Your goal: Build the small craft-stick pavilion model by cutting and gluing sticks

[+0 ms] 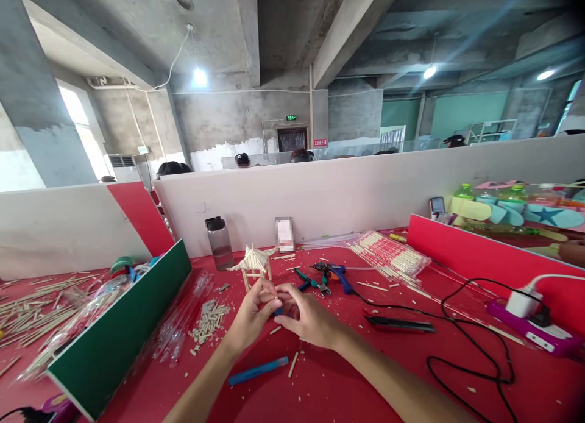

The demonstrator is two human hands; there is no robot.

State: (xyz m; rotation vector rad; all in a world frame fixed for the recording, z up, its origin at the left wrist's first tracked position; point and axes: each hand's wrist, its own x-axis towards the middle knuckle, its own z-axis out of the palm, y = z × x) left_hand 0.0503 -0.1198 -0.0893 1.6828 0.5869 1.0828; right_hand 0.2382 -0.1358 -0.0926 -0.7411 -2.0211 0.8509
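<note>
Red counter (347,386) is carrying everything under my view. I am bringing both hands together near its middle: my left hand (250,316) is curling its fingers around a short thin wooden stick (270,298), pinching it at the fingertips, and my right hand (307,318) is closing in against it, fingers bent and touching the left fingertips. I cannot tell what exactly the right hand is gripping; something dark blue is showing between the two hands. Just behind my hands, a small wooden pavilion model (253,261) is standing upright on the counter. A pile of short cut sticks (209,318) is lying to the left of my left hand, and a blue marker (258,370) is lying nearer to me, beside a loose stick. Pliers (311,282) and a blue glue gun (336,272) are resting behind my right hand, with a dark bottle (219,242) standing further back.
</note>
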